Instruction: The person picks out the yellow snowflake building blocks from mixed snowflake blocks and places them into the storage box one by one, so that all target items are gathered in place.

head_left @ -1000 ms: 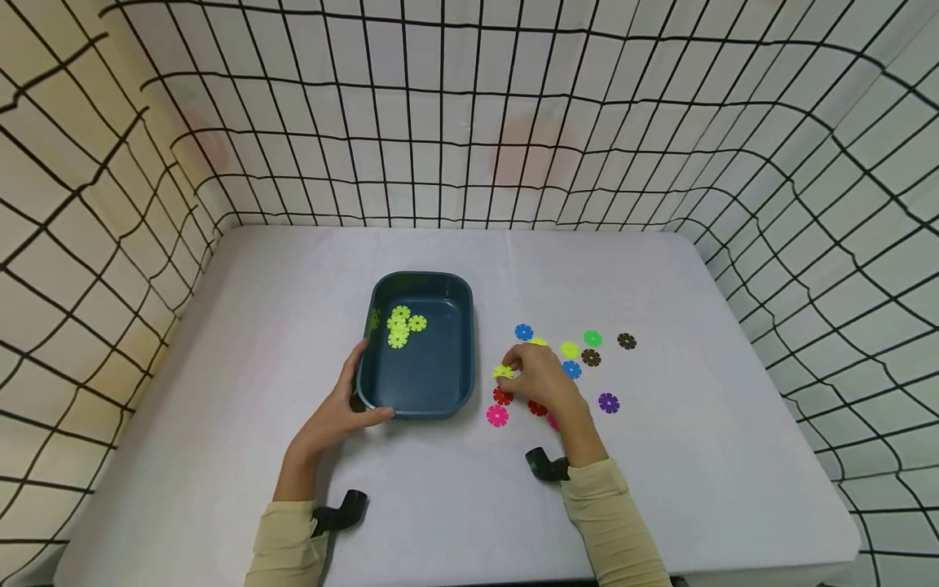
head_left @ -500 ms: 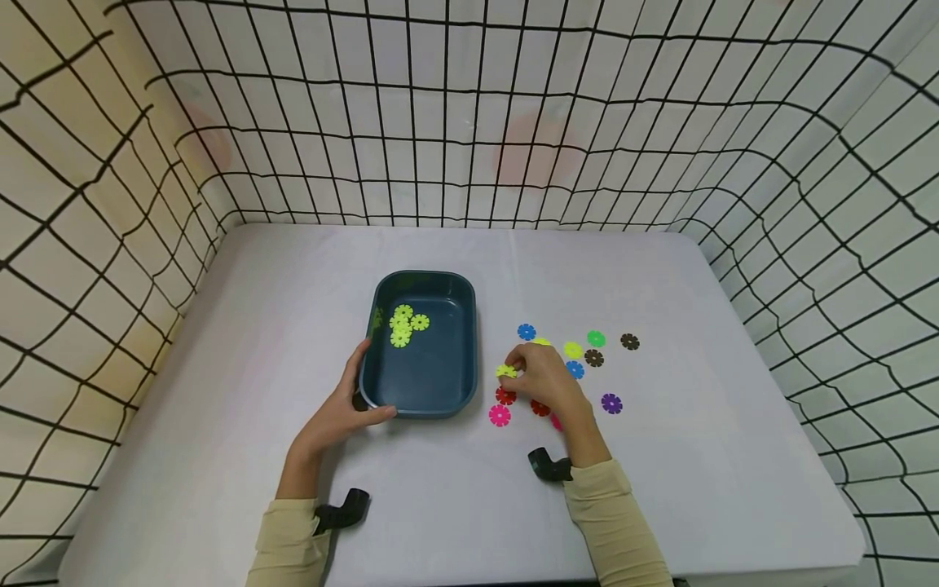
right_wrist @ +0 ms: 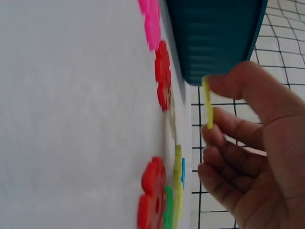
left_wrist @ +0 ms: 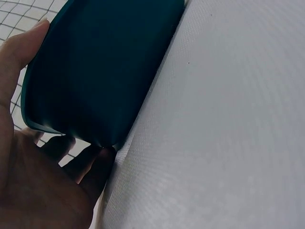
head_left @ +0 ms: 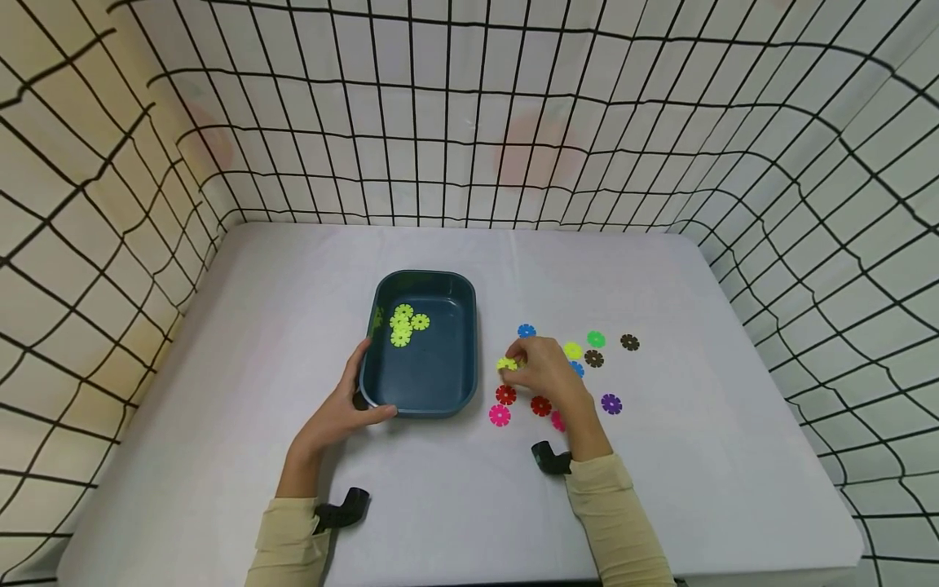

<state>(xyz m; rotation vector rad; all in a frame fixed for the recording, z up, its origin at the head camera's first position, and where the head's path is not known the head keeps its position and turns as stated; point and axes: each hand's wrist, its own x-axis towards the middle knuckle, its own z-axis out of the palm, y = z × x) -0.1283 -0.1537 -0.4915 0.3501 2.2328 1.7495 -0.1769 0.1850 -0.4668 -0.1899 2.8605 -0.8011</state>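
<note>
My left hand [head_left: 339, 420] grips the near left corner of a dark blue-green plastic tray [head_left: 421, 383], its thumb on the near rim and its fingers along the left side. Several yellow-green snowflake discs [head_left: 401, 326] lie together inside it. Right of the tray, my right hand [head_left: 548, 377] pinches another yellow snowflake disc [head_left: 506, 364] between thumb and fingertips. In the right wrist view this disc [right_wrist: 208, 105] appears edge-on, held off the table. Just below the hand are red discs [head_left: 505, 395] and a pink disc [head_left: 500, 416], flat on the cloth.
Beyond the right hand lie a blue disc [head_left: 526, 330], a yellow disc [head_left: 572, 350], a green disc [head_left: 596, 338] and brown discs [head_left: 629, 342]. A purple disc [head_left: 611, 403] is farther right. Black netting [head_left: 469, 147] surrounds the white table [head_left: 704, 489] at the back and sides.
My right hand has risen slightly away from me with the yellow disc, uncovering more of the red discs and covering a yellow one behind. The left hand keeps its place on the tray.
</note>
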